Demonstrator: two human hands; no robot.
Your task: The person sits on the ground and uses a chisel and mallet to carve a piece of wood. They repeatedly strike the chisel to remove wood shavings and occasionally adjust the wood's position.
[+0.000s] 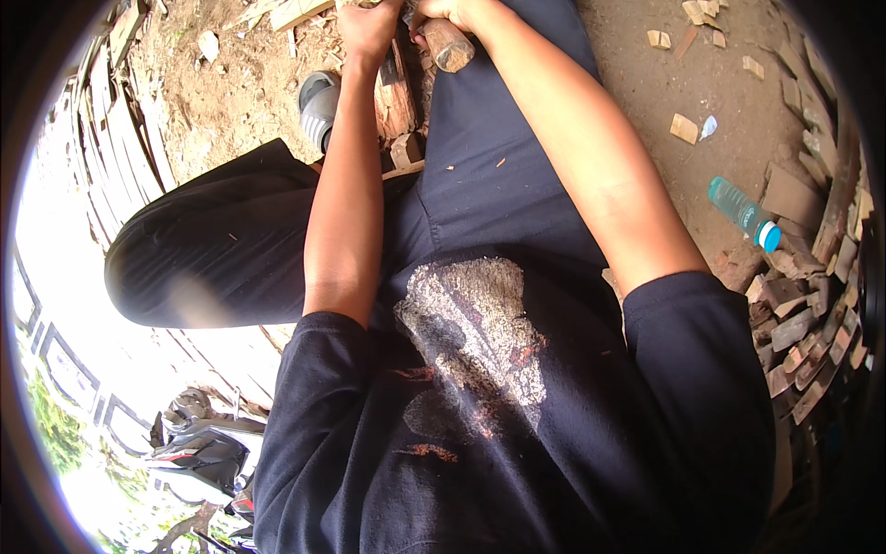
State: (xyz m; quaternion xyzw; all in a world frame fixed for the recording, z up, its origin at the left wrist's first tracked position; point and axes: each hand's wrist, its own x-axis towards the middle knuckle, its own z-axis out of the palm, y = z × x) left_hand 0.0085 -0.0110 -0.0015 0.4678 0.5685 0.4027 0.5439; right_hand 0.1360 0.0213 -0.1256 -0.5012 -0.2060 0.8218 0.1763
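At the top edge of the view, both bare hands, partly cut off by the frame. Right hand (448, 13): grip wrapped around a thick brown wooden cylinder (452, 54), its blunt round end pointing back toward the body, just above the thigh. Left hand (368, 28): fingers run out of frame; grip state and contents, cannot tell. Nearest to it, just below: a rough reddish-brown length of split wood (395, 100), between the forearms. Small squarish wooden offcut (404, 150) at its lower end.

Grey-and-black shoe (319, 103) left of the split wood, on bare brown soil (637, 55). Person seated, black trousers (517, 157), left knee bent out to the side; black T-shirt (609, 434) with a worn pale print.

Right side: translucent teal bottle with blue cap (738, 209) lying on its side, near a pile of cut wooden blocks (798, 328). Pale wood chip (683, 128) farther up. Lower left: part of a motorbike (205, 454), overexposed.
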